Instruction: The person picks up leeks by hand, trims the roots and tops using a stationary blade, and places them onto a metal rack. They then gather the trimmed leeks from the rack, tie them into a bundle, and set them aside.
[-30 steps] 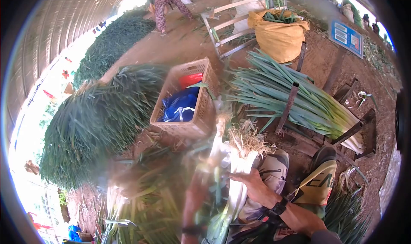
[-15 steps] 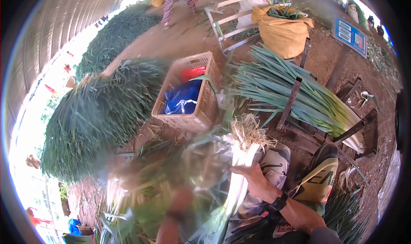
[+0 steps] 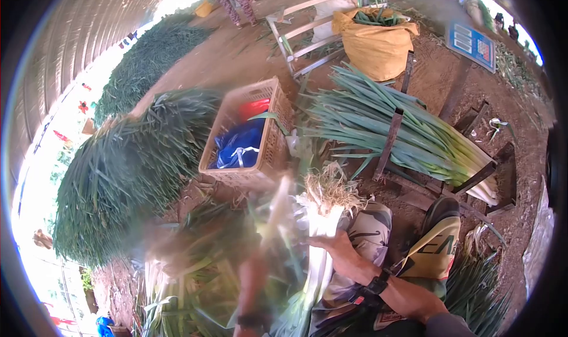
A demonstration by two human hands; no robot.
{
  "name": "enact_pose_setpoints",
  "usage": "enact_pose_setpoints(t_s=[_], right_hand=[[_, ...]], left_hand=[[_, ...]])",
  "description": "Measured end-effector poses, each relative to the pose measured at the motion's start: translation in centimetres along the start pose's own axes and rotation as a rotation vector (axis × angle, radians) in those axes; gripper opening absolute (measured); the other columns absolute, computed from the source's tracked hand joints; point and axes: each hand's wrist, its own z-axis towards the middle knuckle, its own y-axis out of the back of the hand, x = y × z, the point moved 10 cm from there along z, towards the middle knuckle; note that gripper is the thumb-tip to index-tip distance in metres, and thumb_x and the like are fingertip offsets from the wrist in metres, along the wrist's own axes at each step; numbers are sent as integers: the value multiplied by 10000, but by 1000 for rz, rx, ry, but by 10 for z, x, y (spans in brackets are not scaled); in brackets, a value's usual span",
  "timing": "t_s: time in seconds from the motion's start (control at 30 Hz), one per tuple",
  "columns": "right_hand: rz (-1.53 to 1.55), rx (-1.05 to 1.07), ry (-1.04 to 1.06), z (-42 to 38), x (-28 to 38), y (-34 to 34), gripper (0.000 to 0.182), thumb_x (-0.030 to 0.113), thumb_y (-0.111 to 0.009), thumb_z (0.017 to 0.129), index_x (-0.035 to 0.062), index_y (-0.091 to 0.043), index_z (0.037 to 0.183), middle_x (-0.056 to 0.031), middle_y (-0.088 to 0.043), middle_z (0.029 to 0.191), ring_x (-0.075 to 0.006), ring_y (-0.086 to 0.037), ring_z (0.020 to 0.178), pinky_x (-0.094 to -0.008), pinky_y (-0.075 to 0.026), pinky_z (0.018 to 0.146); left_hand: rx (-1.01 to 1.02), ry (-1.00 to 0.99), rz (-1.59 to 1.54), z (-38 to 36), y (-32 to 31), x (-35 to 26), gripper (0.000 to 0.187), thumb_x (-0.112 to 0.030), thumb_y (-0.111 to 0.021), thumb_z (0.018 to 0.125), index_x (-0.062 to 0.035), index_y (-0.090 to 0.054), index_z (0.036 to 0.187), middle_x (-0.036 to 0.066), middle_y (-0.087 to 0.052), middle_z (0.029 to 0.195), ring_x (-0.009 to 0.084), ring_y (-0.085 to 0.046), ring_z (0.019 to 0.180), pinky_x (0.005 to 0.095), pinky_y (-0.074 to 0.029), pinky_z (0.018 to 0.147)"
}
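Note:
My right hand (image 3: 336, 246) is wrapped round the white stalks of a bundle of green onions (image 3: 320, 266). Their roots (image 3: 331, 189) point up and away from me, and the green leaves trail down beside my leg. Left of the bundle, my left hand (image 3: 254, 260) is smeared by motion and its fingers do not show. A pale blurred stalk (image 3: 279, 210) stands just beyond it, near the bundle's root end. More green onions (image 3: 171, 295) lie below and to the left of that hand.
A tan plastic crate (image 3: 269, 154) holds blue and red bags. Green onions (image 3: 402, 130) lie in a metal rack at right, near a yellow sack (image 3: 378, 53) and a blue sign (image 3: 471, 46). Large heaps of green onions (image 3: 130, 165) line the left. A person (image 3: 234, 0) stands far back.
My left hand has moved up towards the bundle's root end, where a pale stalk now shows. My right hand keeps its grip. The view has shifted slightly, and the far person has moved.

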Motion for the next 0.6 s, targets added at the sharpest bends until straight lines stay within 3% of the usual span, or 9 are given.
enact_pose_setpoints(t_s=[0.07, 0.1, 0.17, 0.27, 0.33, 0.4, 0.47, 0.5, 0.6], right_hand=[[-28, -36, -6, 7, -19, 14, 237, 154, -719, 921, -15, -754, 1084, -57, -746, 1021, -102, -659, 922, -268, -510, 816], [-49, -55, 7, 7, -18, 15, 231, 147, -716, 919, -27, -753, 1066, -52, -741, 999, -94, -649, 900, -262, -500, 779], [-40, -94, -8, 8, -17, 17, 221, 70, -718, 915, -33, -724, 1110, -96, -743, 1071, -143, -682, 975, -291, -529, 860], [-34, -121, -17, 10, -22, 20, 230, 38, -721, 912, -33, -715, 1131, -113, -744, 1101, -159, -695, 1002, -302, -539, 895], [-31, -135, -33, 11, -25, 21, 226, 44, -721, 913, -29, -720, 1127, -109, -744, 1104, -152, -689, 1004, -301, -534, 895], [-23, -155, -64, 12, -27, 23, 219, 51, -721, 914, -26, -726, 1119, -107, -743, 1114, -147, -682, 1020, -303, -528, 900], [-18, -139, -12, 15, -29, 23, 239, 78, -738, 907, -24, -714, 1122, -97, -736, 1093, -141, -671, 1012, -304, -522, 896], [-16, -130, 15, 17, -31, 24, 251, 92, -746, 903, -24, -707, 1123, -92, -733, 1082, -138, -665, 1008, -304, -519, 894], [-160, -102, -3, 27, -45, 23, 297, 129, -758, 895, -22, -667, 1134, -64, -695, 1039, -131, -638, 967, -306, -509, 877]], left_hand=[[62, 30, -146, -3, -21, -13, 378, -232, -651, 945, -62, -643, 1283, 104, -704, 830, 201, -676, 731, 364, -526, 674], [41, -22, -264, -6, -31, -15, 350, -227, -655, 959, -42, -667, 1256, 36, -683, 820, 117, -613, 701, 308, -507, 643], [11, -92, -345, 8, -83, 31, 346, -213, -646, 968, -27, -666, 1258, 20, -690, 833, 121, -610, 697, 296, -510, 645], [172, -28, -479, -14, -89, -13, 406, -227, -659, 962, -20, -638, 1311, 81, -702, 1036, 178, -652, 918, 331, -531, 824], [257, -104, -711, -26, -97, -27, 442, -238, -660, 962, -23, -614, 1346, 113, -684, 1165, 205, -642, 1059, 362, -518, 932], [341, -219, -734, -36, -112, -26, 698, -266, -760, 887, -14, -464, 1466, 168, -597, 1327, 255, -585, 1204, 400, -467, 1044], [369, -241, -787, -54, -102, -64, 828, -247, -827, 848, -11, -389, 1509, 194, -544, 1371, 297, -564, 1240, 413, -455, 1071], [289, -310, -668, -49, -110, -61, 1049, -329, -919, 728, -13, -323, 1533, 216, -534, 1374, 345, -526, 1284, 429, -456, 1069], [163, -218, -323, -44, -121, -70, 1064, -400, -934, 682, -19, -366, 1497, 223, -534, 1377, 365, -544, 1260, 432, -474, 1044]])
